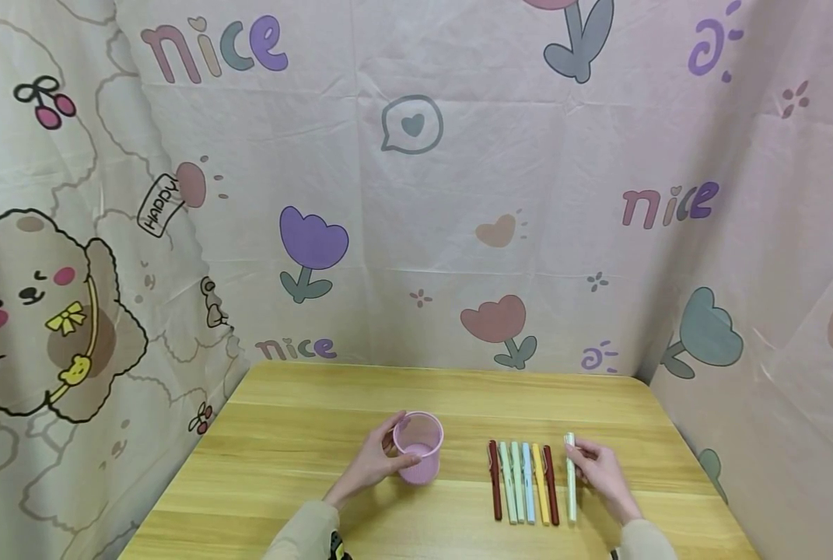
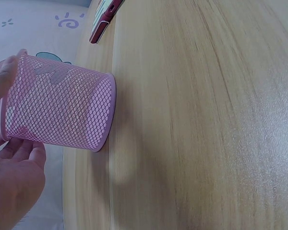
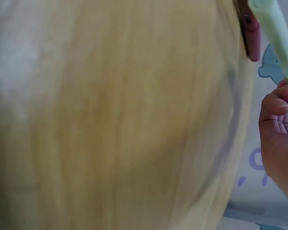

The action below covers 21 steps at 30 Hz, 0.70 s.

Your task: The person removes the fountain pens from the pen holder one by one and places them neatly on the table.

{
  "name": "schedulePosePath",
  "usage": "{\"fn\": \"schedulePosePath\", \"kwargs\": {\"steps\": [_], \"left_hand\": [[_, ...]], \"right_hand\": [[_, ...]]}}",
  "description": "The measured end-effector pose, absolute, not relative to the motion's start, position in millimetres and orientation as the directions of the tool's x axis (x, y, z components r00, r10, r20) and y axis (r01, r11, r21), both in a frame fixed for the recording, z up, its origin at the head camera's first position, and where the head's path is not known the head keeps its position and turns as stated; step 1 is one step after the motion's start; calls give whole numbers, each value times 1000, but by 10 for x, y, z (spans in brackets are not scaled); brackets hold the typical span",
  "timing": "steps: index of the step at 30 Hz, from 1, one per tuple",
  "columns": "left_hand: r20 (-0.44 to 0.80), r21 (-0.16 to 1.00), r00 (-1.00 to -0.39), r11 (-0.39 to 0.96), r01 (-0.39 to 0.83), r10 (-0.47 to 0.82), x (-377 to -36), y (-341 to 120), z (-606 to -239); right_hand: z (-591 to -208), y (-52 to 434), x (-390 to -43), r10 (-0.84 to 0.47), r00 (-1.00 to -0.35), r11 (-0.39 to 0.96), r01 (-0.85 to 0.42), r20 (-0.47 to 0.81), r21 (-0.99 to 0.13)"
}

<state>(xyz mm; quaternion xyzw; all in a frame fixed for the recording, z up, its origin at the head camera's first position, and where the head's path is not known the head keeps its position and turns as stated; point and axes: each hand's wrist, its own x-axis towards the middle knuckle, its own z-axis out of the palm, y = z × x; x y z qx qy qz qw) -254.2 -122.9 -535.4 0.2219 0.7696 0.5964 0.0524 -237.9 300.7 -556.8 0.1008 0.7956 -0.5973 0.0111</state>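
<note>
- Left hand (image 1: 372, 463) was wrapped round the pink mesh cup (image 1: 419, 456), upright on the table (image 1: 304, 404).
- Right hand (image 1: 600, 470) pinched the top end of a pale green pen (image 1: 570, 478); pen ran 12-to-6.
- Cup sat at 9 o'clock from that pen, six pens (image 1: 523, 482) between.

Bright even light, soft shadows, right wrist view blurred, head view wide-angle

pink mesh cup (image 1: 419, 457): upright on table, empty | pale green pen (image 1: 570, 476): lying right of pen row
</note>
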Motion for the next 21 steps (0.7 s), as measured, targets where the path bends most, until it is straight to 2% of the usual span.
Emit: {"fn": "schedulePosePath", "kwargs": {"steps": [6, 13, 21], "left_hand": [[178, 944, -897, 188, 272, 405, -2538, -1226, -5343], [176, 946, -896, 182, 268, 407, -2534, -1219, -5346], [178, 949, -893, 170, 267, 413, -2539, -1222, -5340]], "right_hand": [[-5637, 2968, -2416, 130, -986, 360, 142, -101, -922], [-5679, 2956, -2434, 91, -995, 549, 79, -34, -832], [-5709, 2960, -2469, 95, -995, 636, 70, -13, -768]]}}
